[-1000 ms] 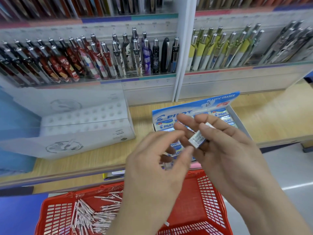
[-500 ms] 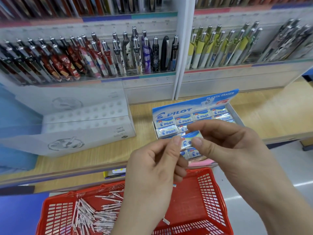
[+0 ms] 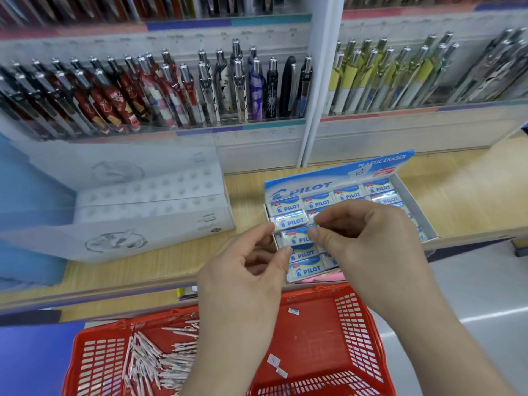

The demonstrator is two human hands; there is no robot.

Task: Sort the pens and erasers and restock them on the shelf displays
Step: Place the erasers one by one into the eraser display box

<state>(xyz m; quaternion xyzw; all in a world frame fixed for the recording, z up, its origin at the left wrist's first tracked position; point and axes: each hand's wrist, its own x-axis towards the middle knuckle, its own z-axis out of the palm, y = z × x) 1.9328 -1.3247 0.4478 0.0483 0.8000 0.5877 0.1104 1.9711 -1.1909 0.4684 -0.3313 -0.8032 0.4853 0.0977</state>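
L hand [image 3: 243, 270] & R hand [image 3: 371, 247] over box [image 3: 414, 207], each grip pinching eraser [image 3: 297, 238].

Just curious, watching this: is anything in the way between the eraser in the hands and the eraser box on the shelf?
Nothing visible. The left hand and right hand pinch the eraser right above the open box. The rows in view are full of other erasers; any free gap is hidden under the hands.
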